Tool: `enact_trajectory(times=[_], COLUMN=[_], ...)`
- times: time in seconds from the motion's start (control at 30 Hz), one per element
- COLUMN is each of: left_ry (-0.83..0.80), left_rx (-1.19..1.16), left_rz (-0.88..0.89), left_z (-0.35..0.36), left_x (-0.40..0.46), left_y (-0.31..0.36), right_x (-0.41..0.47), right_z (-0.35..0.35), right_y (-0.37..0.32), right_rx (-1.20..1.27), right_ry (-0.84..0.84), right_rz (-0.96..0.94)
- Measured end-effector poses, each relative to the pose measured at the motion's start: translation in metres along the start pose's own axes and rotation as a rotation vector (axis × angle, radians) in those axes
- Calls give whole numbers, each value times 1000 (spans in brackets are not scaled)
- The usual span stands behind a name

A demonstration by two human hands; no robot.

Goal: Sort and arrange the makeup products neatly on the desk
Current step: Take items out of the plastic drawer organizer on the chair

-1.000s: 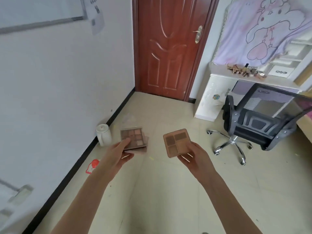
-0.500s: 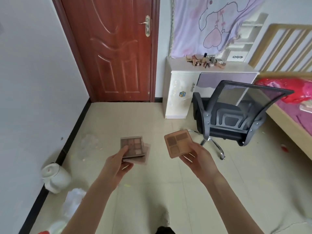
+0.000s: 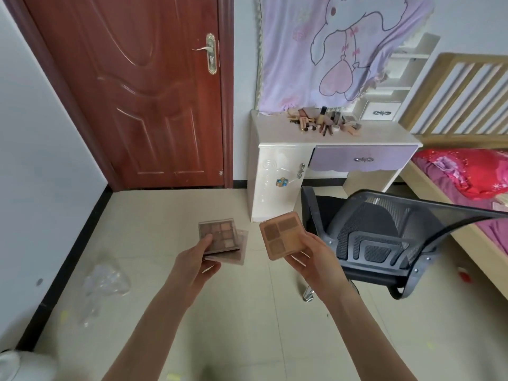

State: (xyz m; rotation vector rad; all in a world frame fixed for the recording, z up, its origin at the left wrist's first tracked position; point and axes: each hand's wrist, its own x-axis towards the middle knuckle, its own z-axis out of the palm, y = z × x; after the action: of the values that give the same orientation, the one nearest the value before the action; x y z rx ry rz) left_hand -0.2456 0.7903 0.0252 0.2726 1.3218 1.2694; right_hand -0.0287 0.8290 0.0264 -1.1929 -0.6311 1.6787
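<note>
While both forearms reach forward, the hands grip palettes: left hand (image 3: 195, 259) brown palettes (image 3: 223, 238), right hand (image 3: 316, 257) tan palette (image 3: 283, 235).

The left hand (image 3: 195, 258) covers the near left corner of a dark eyeshadow palette (image 3: 220, 237), which in turn hides most of a paler palette (image 3: 238, 253) stacked beneath it. The right hand (image 3: 310, 255) covers the near edge of a tan palette (image 3: 283, 235). At the back edge of the desk (image 3: 277, 133), the heap of makeup products (image 3: 323, 123) is too small to tell apart piece by piece, and the black chair (image 3: 384, 243) hides the desk's lower front.
</note>
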Motion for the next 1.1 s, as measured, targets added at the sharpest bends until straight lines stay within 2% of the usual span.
enact_trajectory(times=[0.2, 0.53, 0.87, 1.1], left_ry=[-45, -99, -157, -134], left_rx=[24, 66, 122, 133], left_rz=[-25, -4, -106, -99], left_z=[49, 150, 244, 344], left_x=[123, 318, 457, 559], left_y=[52, 186, 209, 226], right_x=[122, 308, 455, 584], right_z=[22, 83, 72, 41], right_y=[-35, -128, -184, -254], right_rx=[-10, 72, 158, 198], right_ry=[39, 150, 249, 313], right_rz=[-20, -73, -55, -15])
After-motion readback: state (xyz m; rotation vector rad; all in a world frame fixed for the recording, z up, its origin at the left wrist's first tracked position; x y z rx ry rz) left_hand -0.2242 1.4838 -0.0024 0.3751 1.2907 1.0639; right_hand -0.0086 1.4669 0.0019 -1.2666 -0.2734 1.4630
